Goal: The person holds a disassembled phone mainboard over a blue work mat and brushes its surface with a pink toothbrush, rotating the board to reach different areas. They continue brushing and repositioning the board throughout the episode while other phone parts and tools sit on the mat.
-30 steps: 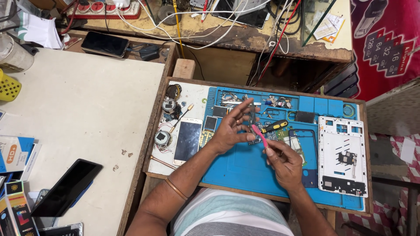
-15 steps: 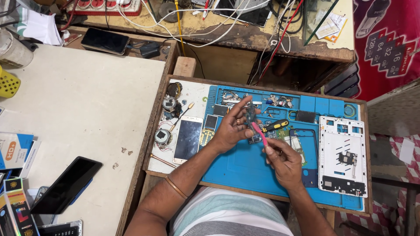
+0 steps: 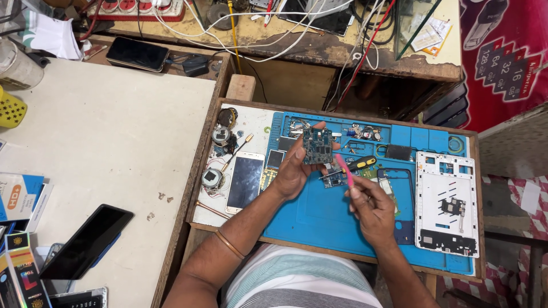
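Note:
My left hand (image 3: 297,165) holds a small blue-green circuit board (image 3: 317,145) up above the blue repair mat (image 3: 325,214), fingers clamped around its edges. My right hand (image 3: 374,208) grips a thin pink tool (image 3: 343,169) whose tip points up toward the board's lower right corner. Just below the board, another small circuit board (image 3: 334,179) lies on the mat, with a yellow and black screwdriver (image 3: 361,163) beside it.
A white phone (image 3: 245,181) lies face up left of the mat with small round parts (image 3: 212,178) near it. A white phone frame (image 3: 445,202) rests at the right. A dark phone (image 3: 87,240) and boxes (image 3: 20,197) sit on the pale table; cables hang behind.
My left hand has lifted the circuit board and turned it more toward me. The right hand and pink tool have stayed close beneath it.

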### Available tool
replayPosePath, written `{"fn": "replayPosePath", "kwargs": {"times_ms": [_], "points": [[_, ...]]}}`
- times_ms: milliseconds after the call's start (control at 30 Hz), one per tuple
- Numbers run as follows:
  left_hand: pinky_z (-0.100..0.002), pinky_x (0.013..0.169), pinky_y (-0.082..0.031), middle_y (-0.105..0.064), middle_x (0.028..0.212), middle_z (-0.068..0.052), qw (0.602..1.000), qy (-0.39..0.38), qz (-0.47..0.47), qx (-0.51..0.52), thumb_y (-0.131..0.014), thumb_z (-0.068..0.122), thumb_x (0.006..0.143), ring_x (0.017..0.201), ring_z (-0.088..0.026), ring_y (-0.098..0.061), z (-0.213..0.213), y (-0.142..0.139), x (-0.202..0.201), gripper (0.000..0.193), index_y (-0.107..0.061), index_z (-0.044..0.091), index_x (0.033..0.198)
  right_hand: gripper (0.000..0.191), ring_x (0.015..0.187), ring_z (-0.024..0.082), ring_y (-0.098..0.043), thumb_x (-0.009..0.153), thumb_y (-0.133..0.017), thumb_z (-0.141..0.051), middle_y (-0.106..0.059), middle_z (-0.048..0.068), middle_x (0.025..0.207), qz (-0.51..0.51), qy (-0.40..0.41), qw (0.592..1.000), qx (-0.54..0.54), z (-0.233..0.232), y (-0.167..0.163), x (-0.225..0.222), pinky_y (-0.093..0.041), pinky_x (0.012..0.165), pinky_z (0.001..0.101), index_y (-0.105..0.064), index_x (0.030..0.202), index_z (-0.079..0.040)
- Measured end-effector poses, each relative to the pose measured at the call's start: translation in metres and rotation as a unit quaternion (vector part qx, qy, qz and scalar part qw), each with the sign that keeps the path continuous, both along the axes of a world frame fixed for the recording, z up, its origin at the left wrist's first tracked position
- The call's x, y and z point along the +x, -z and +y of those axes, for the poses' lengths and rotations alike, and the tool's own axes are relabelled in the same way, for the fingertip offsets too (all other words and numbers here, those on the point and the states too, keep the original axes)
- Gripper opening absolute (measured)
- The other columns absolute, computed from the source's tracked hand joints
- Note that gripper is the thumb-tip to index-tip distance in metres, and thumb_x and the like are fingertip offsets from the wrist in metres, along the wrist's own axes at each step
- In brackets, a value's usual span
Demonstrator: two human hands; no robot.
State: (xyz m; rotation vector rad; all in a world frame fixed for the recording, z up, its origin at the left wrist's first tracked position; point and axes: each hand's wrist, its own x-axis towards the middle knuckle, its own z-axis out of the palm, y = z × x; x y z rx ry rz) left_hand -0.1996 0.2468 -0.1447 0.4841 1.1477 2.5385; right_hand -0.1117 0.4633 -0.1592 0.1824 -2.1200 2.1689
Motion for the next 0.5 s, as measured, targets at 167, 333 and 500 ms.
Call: {"fn": "replayPosePath", "kwargs": {"times_ms": [167,333,500], "points": [[-0.036,0.088,-0.060,-0.063,0.136,-0.020,0.999,0.026,0.018,-0.007,-0.065,0.072,0.090,0.114,-0.026,-0.069,0.001,-0.006,0.002,0.104,-0.022,0.013,0.164,0.032,0.062,0.005,-0.054,0.104,-0.061,-0.017,-0.069,0.008,0.094,-0.039,0.030,0.997,-0.060,0.002,-0.002,-0.001,-0.041,0.046,0.0186,-0.062,0.131,0.000],[-0.036,0.087,-0.061,-0.066,0.132,-0.021,0.987,0.152,0.053,-0.011,-0.068,0.067,0.091,0.108,-0.028,-0.071,0.000,-0.012,0.009,0.103,-0.020,0.012,0.164,0.036,0.061,0.003,-0.050,0.102,-0.065,-0.017,-0.067,0.006,0.103,-0.040,0.054,0.991,-0.112,0.005,-0.001,-0.002,-0.039,0.048,0.0180,-0.061,0.133,0.001],[-0.036,0.079,-0.062,-0.068,0.122,-0.020,0.960,0.271,0.039,-0.051,-0.067,0.066,0.094,0.102,-0.029,-0.074,0.000,-0.005,0.012,0.097,-0.026,0.007,0.159,0.039,0.061,0.004,-0.054,0.098,-0.071,-0.017,-0.066,0.006,0.087,-0.062,0.028,0.986,-0.149,0.012,0.006,0.000,-0.039,0.048,0.0176,-0.064,0.132,0.000]]}}
